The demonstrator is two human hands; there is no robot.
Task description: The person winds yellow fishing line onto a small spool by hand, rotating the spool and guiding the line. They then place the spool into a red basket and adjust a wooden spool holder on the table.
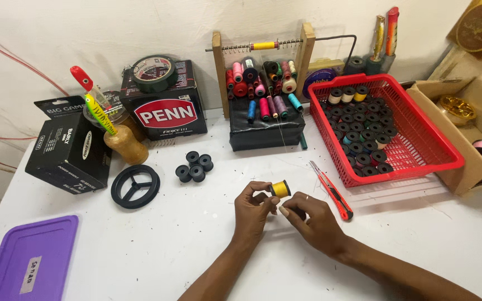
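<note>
far left: flat purple plastic lid with a pale label strip, lying at the table's near-left corner.
left back: black cardboard box standing at an angle; beside it a rounded wooden holder with a green-yellow fishing lure and a red-tipped tool stuck in it.
left centre: black round three-spoke plastic ring flat on the white table; just right of it a cluster of small black empty spools.
left hand: closed in a pinch; thumb and fingertips grip the small spool of yellow thread at its left end.
yellow spool: held just above the table, front centre, between the two hands; its long axis looks roughly level, running left to right, tilted slightly.
right hand: fingers curled in, fingertips just below and right of the spool; whether they touch it or pinch a thread end, cannot tell.
nearer hand: the left carries the spool; the right sits close beside it, a ring on one finger.
centre back: wooden rack over a black block loaded with upright thread spools in many colours.
right of hands: red-handled utility knife lying on the table, pointing away.
right: red plastic mesh basket with rows of black-rimmed wound spools in its left half.
far right: open brown cardboard box.
</note>
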